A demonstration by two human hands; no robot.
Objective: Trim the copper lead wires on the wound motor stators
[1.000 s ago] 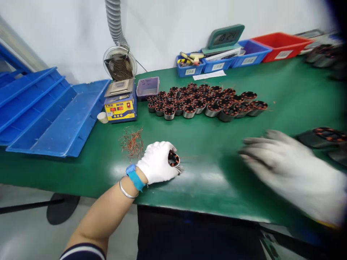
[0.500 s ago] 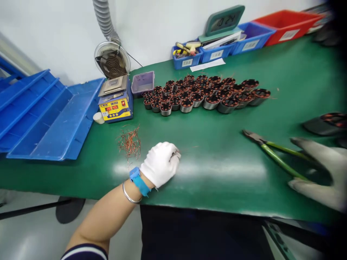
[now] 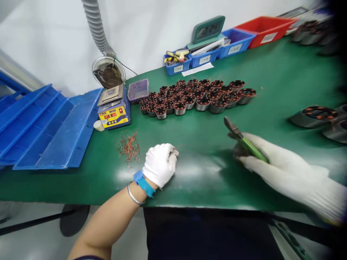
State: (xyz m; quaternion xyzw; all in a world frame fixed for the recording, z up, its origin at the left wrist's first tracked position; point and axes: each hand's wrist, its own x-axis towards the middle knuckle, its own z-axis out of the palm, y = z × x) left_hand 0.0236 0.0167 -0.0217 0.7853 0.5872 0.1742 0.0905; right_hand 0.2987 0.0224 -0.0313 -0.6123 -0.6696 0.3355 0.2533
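Note:
In a white glove, my left hand [image 3: 159, 164] rests closed over the green bench. A grey edge shows at its fingertips with a thin wire by it; the rest of what it holds is hidden. My right hand [image 3: 273, 162], also gloved and slightly blurred, is wrapped around a pair of diagonal cutters [image 3: 251, 146]. Their dark jaws point up and to the left, and a green handle shows between thumb and fingers. Left of my left hand lies a loose pile of copper wire clippings [image 3: 130, 146].
Rows of copper-wound stators [image 3: 180, 108] stand behind my hands, with more stators [image 3: 314, 116] at the right. A yellow-fronted solder pot [image 3: 115, 117], a purple bin [image 3: 138, 94] and blue trays [image 3: 62, 133] are at left. Tool bins [image 3: 177, 68] and a clock [image 3: 208, 29] line the wall.
My right hand has closed around the cutters, which lay on the bench between its spread fingers, and brought them up and left. My left hand stays closed in nearly the same place.

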